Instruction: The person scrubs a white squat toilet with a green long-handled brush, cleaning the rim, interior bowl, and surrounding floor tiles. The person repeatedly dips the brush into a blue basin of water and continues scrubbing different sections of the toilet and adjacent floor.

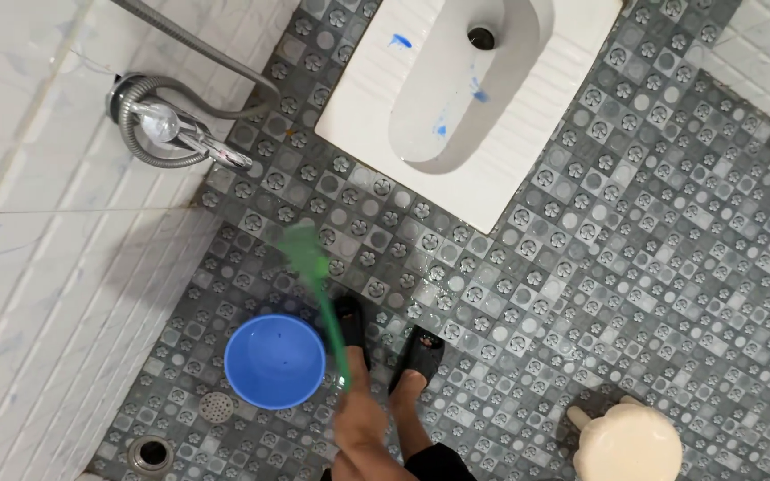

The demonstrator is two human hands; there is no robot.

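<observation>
My left hand [356, 396] grips the end of a green brush handle. The green brush [312, 267] is blurred by motion, and its head hangs over the grey patterned floor tiles [634, 232] near the white tiled wall. A blue round bucket [274, 361] stands right beside the hand, to its left. My feet in black slippers [422, 349] stand just behind the brush. The white squat toilet pan [465, 98] lies ahead, with blue streaks in its bowl. My right hand is out of view.
A chrome tap with a coiled metal hose [176, 129] is fixed to the white tiled wall [37, 267] on the left. Two round floor drains [216, 407] sit near the bucket. A cream plastic container [627, 444] stands at the lower right.
</observation>
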